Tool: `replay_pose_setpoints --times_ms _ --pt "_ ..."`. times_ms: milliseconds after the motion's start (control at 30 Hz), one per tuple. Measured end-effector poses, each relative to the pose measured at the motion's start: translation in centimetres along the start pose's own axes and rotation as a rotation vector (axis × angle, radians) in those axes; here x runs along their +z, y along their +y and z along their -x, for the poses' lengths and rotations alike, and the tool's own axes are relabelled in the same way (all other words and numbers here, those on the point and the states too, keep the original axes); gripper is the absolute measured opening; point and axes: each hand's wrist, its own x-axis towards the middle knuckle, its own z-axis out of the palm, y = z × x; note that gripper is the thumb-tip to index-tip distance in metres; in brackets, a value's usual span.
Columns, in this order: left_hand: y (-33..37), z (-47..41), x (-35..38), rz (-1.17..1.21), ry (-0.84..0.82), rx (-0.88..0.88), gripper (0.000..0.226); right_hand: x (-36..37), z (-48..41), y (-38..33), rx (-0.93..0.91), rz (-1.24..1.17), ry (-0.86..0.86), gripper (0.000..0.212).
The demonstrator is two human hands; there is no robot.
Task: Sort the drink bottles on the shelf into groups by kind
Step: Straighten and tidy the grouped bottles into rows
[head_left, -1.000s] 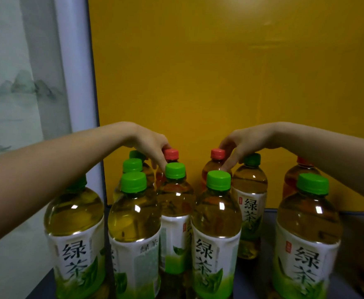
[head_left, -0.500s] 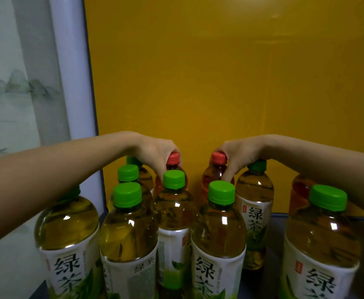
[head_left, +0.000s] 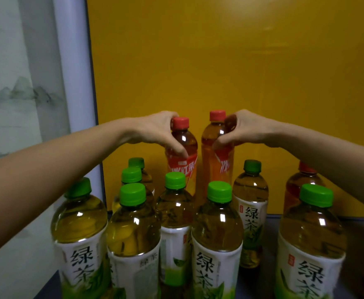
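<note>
Left hand [head_left: 155,132] fingers pinch the shoulder of one red-cap bottle [head_left: 182,147]; right hand [head_left: 239,131] fingers pinch its twin [head_left: 216,147]. Both are held up above the green-cap bottles [head_left: 217,225], behind them, near the yellow back wall [head_left: 220,61]. Probably high grips to clear the green caps; third red-cap bottle [head_left: 302,182] stands right of the cluster.

We see green-capped bottles [head_left: 217,229] packed cap to cap across the shelf [head_left: 358,221] front, blocking any low reach. Open air remains above their caps, before the yellow back panel [head_left: 220,61]; a narrow gap separates the right front bottle [head_left: 312,238] from the cluster.
</note>
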Motion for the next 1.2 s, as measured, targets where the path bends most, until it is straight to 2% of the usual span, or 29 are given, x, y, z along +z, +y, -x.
replay_pose_setpoints --times_ms 133,200,267,367,467,600,767,1033,1200 --pt "1.0 1.0 -0.6 0.209 0.212 0.091 0.047 -0.7 1.1 -1.3 -0.064 -0.141 0.217 0.037" --pt "1.5 1.4 -0.7 0.268 0.33 0.138 0.051 -1.1 1.8 -2.0 -0.103 -0.19 0.346 0.042" --pt "2.1 2.0 -0.6 0.279 0.431 0.198 0.058 -1.3 2.7 -2.7 -0.16 -0.218 0.461 0.037" --pt "3.3 3.5 -0.3 0.321 0.51 0.331 0.059 -1.7 4.6 -3.7 -0.234 -0.208 0.575 0.034" --pt "4.7 4.8 -0.5 0.367 0.546 0.423 0.067 -2.0 6.7 -5.0 -0.271 -0.188 0.688 0.048" --pt "6.5 6.3 -0.8 0.4 0.594 0.538 0.065 -2.6 9.7 -6.6 -0.331 -0.242 0.766 0.034" --pt "9.5 7.8 -1.0 0.432 0.598 0.633 0.061 -4.0 13.8 -8.3 -0.384 -0.173 0.877 0.036" --pt "16.1 9.2 1.4 0.419 0.526 0.726 0.053 -7.4 21.4 -8.8 -0.438 -0.079 0.897 0.042" --pt "21.2 9.5 5.0 0.38 0.508 0.731 0.044 -10.5 26.0 -6.6 -0.389 -0.105 0.892 0.03"
